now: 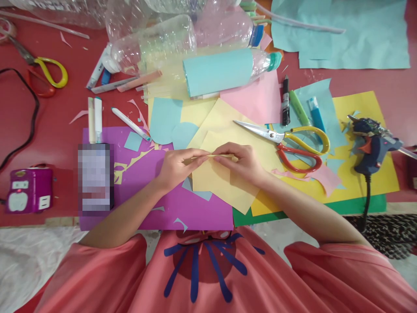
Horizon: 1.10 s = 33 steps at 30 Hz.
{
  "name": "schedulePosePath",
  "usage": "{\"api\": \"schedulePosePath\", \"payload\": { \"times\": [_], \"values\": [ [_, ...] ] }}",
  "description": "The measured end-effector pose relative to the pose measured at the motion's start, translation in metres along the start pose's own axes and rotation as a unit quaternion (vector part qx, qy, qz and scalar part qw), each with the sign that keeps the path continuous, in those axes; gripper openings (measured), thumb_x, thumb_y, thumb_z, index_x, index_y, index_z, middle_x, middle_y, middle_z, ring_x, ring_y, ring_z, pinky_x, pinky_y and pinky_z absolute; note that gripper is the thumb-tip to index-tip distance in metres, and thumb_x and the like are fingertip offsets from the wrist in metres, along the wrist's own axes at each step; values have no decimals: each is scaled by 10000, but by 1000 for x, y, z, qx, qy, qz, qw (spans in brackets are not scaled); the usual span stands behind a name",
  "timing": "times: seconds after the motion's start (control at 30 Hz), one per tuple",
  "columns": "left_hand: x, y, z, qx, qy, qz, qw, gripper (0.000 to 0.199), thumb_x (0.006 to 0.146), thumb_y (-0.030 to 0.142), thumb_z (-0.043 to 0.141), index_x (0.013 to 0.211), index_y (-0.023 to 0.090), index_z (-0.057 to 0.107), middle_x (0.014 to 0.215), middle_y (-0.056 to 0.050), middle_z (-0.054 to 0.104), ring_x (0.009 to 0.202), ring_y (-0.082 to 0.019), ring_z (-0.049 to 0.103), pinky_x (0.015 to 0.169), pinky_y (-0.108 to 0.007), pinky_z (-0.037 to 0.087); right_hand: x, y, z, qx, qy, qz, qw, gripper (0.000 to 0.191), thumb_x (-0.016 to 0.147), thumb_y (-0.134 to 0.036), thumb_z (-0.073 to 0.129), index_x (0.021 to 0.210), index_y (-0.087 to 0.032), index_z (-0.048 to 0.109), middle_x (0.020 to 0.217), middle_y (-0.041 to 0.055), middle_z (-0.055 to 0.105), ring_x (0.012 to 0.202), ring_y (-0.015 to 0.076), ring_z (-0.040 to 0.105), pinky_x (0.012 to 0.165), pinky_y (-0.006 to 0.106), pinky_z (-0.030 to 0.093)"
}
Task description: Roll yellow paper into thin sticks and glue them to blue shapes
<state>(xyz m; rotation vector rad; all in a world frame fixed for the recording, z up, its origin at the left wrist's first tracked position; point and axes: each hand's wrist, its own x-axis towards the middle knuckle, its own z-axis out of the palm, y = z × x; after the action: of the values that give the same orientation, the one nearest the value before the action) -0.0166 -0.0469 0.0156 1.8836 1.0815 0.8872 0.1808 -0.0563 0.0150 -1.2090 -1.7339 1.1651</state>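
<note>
Both hands meet at the middle of the table, pinching a small pale yellow paper (pixel 213 155) seen nearly edge-on. My left hand (pixel 180 164) grips its left end between thumb and fingers. At the other end, my right hand (pixel 239 161) is closed on it the same way, fingertips almost touching the left ones. Beneath lie larger pale yellow sheets (pixel 244 198) on a purple sheet (pixel 195 215). Scissors (pixel 276 138) with yellow and red handles rest just right of my right hand, blades slightly apart. A blue paper circle (pixel 184 134) lies beyond my hands.
A bottle wrapped in blue paper (pixel 218 71) and several clear bottles (pixel 156 41) lie at the back. On the right, a glue gun (pixel 374 150) rests on yellow paper (pixel 345 191). Leftward are a phone (pixel 95 178), a purple box (pixel 29 190), and more scissors (pixel 42 65).
</note>
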Motion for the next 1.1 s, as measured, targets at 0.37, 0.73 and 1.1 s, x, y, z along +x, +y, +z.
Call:
{"api": "schedulePosePath", "payload": {
  "times": [0.37, 0.73, 1.1],
  "values": [
    [0, 2, 1, -89, -25, -80, 992, 268, 828, 430, 634, 904, 196, 740, 898, -39, 765, 817, -150, 718, 684, -193, 565, -2, -1, 1, -1, 28, -7, 1000, 146, 815, -280, 601, 753, -205, 710, 769, 17, 729, 688, 120, 661, 651, 257, 529],
    [0, 2, 3, -71, 3, -71, 995, 200, 829, 369, 641, 867, 208, 752, 873, -27, 769, 780, -146, 720, 692, -203, 574, 0, 1, 3, 116, 30, 32, 992, 53, 764, -239, 656, 753, -195, 683, 754, 9, 692, 711, 120, 630, 670, 275, 506],
    [0, 2, 2, -65, 13, -52, 996, 151, 825, 321, 651, 862, 215, 752, 868, -24, 771, 782, -145, 722, 703, -212, 573, 1, 2, 3, 164, 12, 72, 984, 120, 724, -284, 707, 781, -182, 679, 777, 13, 693, 748, 115, 639, 696, 267, 513]
  ]
}}
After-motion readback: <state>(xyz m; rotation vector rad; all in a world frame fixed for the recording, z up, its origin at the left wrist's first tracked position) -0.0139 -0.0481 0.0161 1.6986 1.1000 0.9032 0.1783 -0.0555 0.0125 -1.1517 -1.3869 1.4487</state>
